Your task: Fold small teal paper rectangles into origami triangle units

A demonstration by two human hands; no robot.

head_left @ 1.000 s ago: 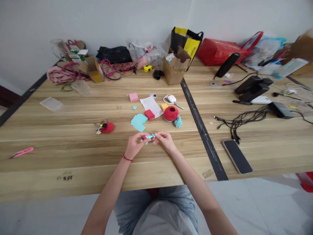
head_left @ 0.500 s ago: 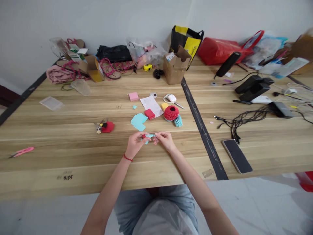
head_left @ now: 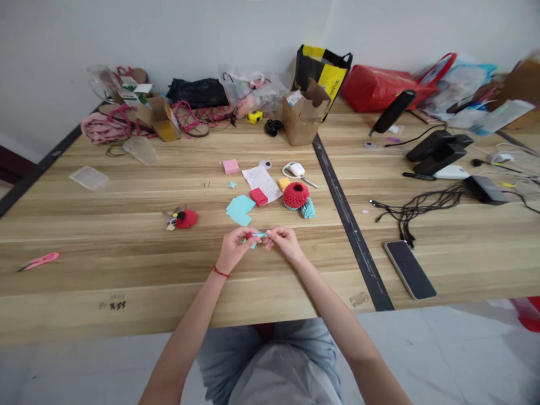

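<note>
My left hand (head_left: 236, 247) and my right hand (head_left: 284, 242) meet just above the table near its front edge. Between their fingertips is a small strip of folded light-blue paper (head_left: 259, 234), pinched at both ends. Something small and red shows by my left fingers, partly hidden. A light-blue paper piece (head_left: 252, 243) shows just below the fingers. Beyond the hands lie loose light-blue paper sheets (head_left: 239, 210), a red paper stack (head_left: 259, 196) and a white sheet (head_left: 262, 182). A round red folded-paper piece (head_left: 296, 195) stands beside a light-blue one (head_left: 307, 208).
Scissors (head_left: 310, 182), a yellow paper stack (head_left: 283, 183) and a pink stack (head_left: 230, 166) lie farther back. Pink snips (head_left: 40, 261) rest at far left. A phone (head_left: 410, 270) and black cables (head_left: 415, 203) are right. A cardboard box (head_left: 304, 115) stands at the back.
The light-blue strip between my fingertips has tilted slightly. Both hands stay in almost the same place, and the things on the table have not moved.
</note>
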